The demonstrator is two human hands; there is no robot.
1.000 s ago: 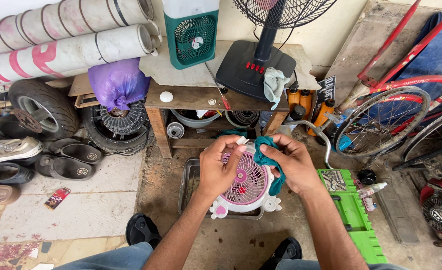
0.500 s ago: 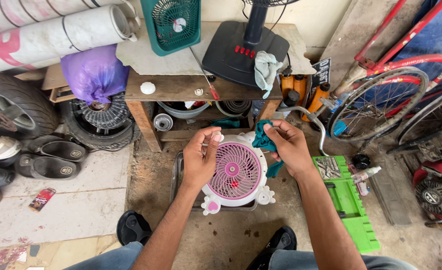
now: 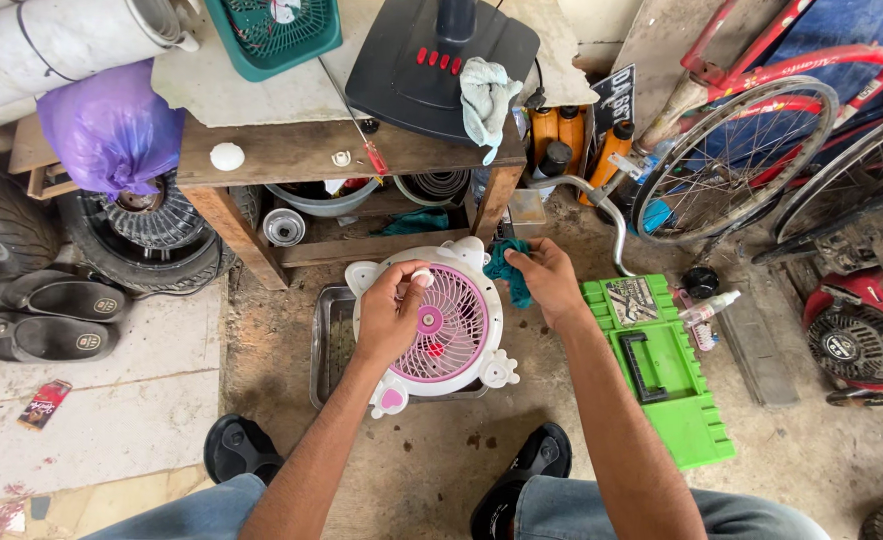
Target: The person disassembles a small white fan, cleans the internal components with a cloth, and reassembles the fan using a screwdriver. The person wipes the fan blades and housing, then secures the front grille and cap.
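Observation:
A small white fan with a round pink grille [image 3: 448, 328] lies face up over a metal tray [image 3: 327, 345] on the floor between my knees. My left hand [image 3: 393, 310] grips the fan's left side, fingers curled over the grille's upper left rim. My right hand [image 3: 544, 281] is at the fan's upper right corner, closed on a teal rag [image 3: 506, 272] that touches the fan's white edge.
A wooden bench [image 3: 291, 160] ahead carries a black fan base [image 3: 441, 65], a teal fan and a purple bag [image 3: 111, 125]. A green toolbox [image 3: 666, 365] lies right of the fan. Red bicycles [image 3: 761, 140] stand at the right, tyres and shoes at the left.
The fan has been lowered from chest height toward the tray. My right hand with the rag slid from the fan's top to its upper right corner. The camera tilted downward.

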